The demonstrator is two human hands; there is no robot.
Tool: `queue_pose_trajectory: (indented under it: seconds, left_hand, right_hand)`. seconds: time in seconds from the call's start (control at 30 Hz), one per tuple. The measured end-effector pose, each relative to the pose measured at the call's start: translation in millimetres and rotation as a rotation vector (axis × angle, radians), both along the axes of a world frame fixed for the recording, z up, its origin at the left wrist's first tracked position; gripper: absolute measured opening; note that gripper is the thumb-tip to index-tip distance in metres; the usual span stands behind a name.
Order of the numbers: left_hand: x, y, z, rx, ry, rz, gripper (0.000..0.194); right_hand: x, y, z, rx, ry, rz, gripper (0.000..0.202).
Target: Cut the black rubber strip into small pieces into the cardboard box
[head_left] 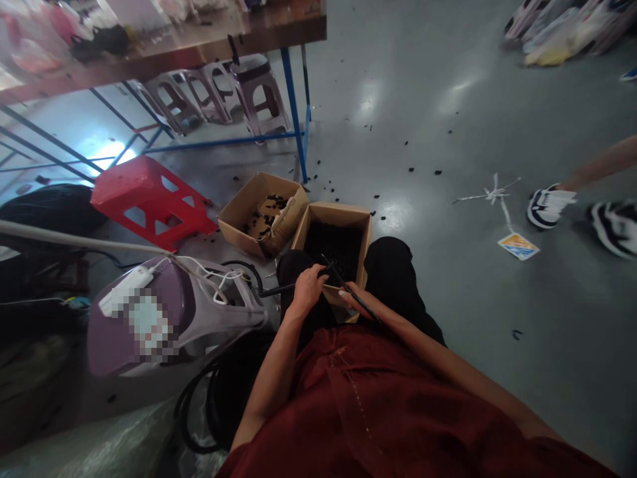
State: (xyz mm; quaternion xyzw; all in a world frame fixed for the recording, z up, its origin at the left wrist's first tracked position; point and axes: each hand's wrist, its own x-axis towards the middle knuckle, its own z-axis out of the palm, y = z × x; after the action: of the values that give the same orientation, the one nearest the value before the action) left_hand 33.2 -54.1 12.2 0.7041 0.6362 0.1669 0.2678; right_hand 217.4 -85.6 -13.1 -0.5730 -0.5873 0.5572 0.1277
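My left hand is closed around a black rubber-like strip that comes in from the left. My right hand grips a slim dark tool that looks like scissors, though its exact kind is hard to make out. The tool's thin tip meets the strip's end just in front of my left fingers. Both hands are between my knees, over the near edge of an open cardboard box. Dark, small black pieces fill that box.
Left of it stands another cardboard box with scattered black bits. A red stool lies tipped over. A purple-grey stool carries a white power strip. A long table is behind; another person's shoe is at right.
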Motion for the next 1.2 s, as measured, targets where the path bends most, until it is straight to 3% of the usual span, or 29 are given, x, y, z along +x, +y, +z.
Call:
queue_pose_trajectory:
  seconds: [0.27,0.5,0.7,0.9,1.2]
  left_hand:
    - [-4,0,-2.7,0.002,-0.038,-0.027,0.027]
    - [-19,-5,-1.1,0.073,0.08,-0.075,0.034]
    - [-26,-6,-11.5,0.089,0.131,-0.068,0.033]
    - [-25,-1,-25.8,0.111,0.19,-0.075,0.032]
    - [-24,6,-27.7,0.075,0.292,-0.064,0.033]
  right_hand:
    - [5,0,0.8,0.136,-0.12,0.068,0.034]
    - [6,-1,-1.7,0.176,-0.103,0.047,0.036]
    - [8,-3,-1.2,0.194,-0.117,0.049,0.036]
    - [6,0,-9.0,0.197,-0.171,0.05,0.032]
    - [5,4,-23.6,0.217,-0.234,0.048,0.021]
